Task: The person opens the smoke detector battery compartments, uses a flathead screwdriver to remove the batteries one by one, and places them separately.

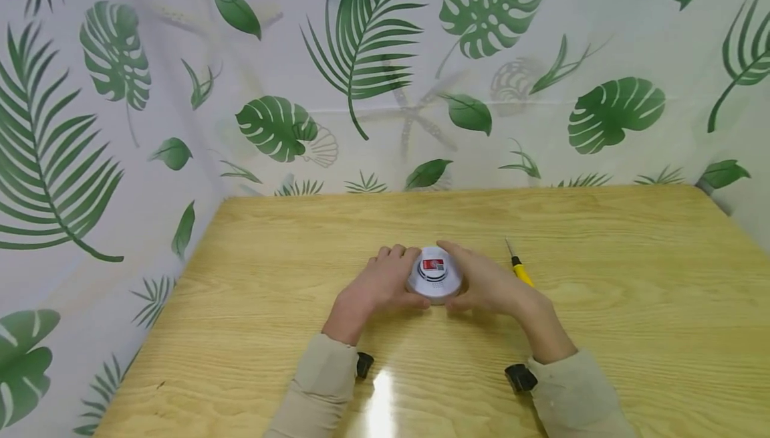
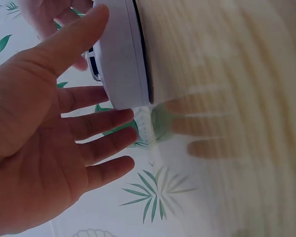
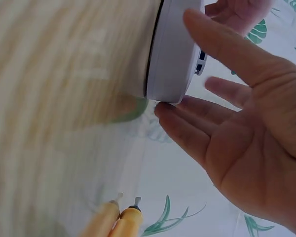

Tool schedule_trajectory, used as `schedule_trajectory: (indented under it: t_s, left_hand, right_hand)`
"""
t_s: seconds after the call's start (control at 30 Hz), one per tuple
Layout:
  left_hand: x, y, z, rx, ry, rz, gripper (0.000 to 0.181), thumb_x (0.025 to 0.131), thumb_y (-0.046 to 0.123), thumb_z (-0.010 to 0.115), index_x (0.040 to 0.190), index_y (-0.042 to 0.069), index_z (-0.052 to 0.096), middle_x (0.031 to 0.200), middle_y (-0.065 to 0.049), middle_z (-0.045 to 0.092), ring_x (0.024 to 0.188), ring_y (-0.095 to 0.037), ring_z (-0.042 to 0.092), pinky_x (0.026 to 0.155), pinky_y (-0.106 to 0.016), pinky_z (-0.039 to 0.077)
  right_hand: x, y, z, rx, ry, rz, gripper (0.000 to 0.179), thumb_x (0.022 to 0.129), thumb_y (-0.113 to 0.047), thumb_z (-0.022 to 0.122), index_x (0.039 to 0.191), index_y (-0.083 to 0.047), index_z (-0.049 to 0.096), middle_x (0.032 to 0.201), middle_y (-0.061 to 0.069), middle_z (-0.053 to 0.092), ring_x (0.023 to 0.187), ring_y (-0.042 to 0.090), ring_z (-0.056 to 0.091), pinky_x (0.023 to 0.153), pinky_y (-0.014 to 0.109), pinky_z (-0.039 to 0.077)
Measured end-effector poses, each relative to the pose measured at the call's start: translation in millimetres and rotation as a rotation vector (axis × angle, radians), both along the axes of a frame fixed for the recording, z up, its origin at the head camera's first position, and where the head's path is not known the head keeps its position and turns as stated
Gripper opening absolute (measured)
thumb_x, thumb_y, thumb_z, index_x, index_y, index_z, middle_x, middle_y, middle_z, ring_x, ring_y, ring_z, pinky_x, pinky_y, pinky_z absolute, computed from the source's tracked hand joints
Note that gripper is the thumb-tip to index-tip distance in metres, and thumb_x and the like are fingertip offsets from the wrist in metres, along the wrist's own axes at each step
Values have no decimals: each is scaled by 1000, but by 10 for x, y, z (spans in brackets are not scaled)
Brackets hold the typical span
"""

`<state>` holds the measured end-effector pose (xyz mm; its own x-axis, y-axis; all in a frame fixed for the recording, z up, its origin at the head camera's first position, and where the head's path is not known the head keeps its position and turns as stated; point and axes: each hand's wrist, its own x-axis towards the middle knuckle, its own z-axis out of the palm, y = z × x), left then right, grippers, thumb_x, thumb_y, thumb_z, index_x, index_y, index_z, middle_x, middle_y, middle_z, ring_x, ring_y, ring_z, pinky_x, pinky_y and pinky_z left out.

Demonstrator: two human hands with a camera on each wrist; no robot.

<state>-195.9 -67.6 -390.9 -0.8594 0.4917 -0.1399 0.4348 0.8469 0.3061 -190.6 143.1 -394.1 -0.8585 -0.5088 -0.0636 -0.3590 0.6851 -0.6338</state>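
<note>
A round white smoke detector point(image 1: 446, 287) with a red label on its raised vented cap sits on the wooden table, label side up. My left hand point(image 1: 385, 279) holds its left side, thumb at the near edge and fingers reaching toward the far edge. From the other side my right hand point(image 1: 494, 283) holds it the same way. The left wrist view shows the lower fingers point(image 2: 111, 170) spread, beyond the casing point(image 2: 123, 59). In the right wrist view, fingertips meet the bottom of the casing point(image 3: 170, 54) in that picture.
To the right of the right hand lies a screwdriver point(image 1: 521, 269) with a yellow and black handle, its tip pointing away. The wooden table point(image 1: 271, 277) reaches back to a leaf-print cloth point(image 1: 385, 150). Dark wrist devices point(image 1: 521, 378) show at the sleeves.
</note>
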Motion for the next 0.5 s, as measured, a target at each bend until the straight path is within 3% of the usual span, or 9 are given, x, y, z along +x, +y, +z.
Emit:
schedule_trajectory:
  t_s: [0.1, 0.17, 0.33, 0.5]
  left_hand:
    - [16, 17, -2, -18, 0, -12, 78, 85, 42, 78, 146, 8, 42, 138, -12, 50, 122, -29, 49, 104, -44, 43]
    - [21, 31, -6, -29, 6, -15, 75, 86, 39, 77, 145, 7, 43, 137, -12, 51, 120, -29, 50, 102, -43, 45]
    - [5, 52, -18, -46, 12, -1, 74, 89, 39, 75, 147, 7, 43, 139, -11, 52, 119, -29, 52, 102, -43, 46]
    - [-16, 31, -33, -27, -3, 16, 71, 91, 40, 72, 148, 8, 42, 141, -10, 52, 121, -30, 52, 103, -43, 45]
  right_hand:
    - [0, 8, -24, 29, -3, -16, 80, 78, -8, 84, 144, 5, 42, 141, 23, 52, 127, 36, 51, 106, 52, 42]
    - [1, 18, -38, 39, -8, -38, 73, 79, -7, 83, 141, 6, 46, 140, 24, 53, 126, 36, 52, 104, 51, 44]
    - [-16, 44, -70, 36, 17, -46, 67, 84, -10, 80, 140, 7, 48, 142, 26, 50, 127, 39, 53, 103, 51, 45]
    - [-41, 63, -97, 0, 21, -32, 62, 86, -12, 79, 138, 6, 51, 133, 23, 59, 119, 34, 59, 99, 48, 48]
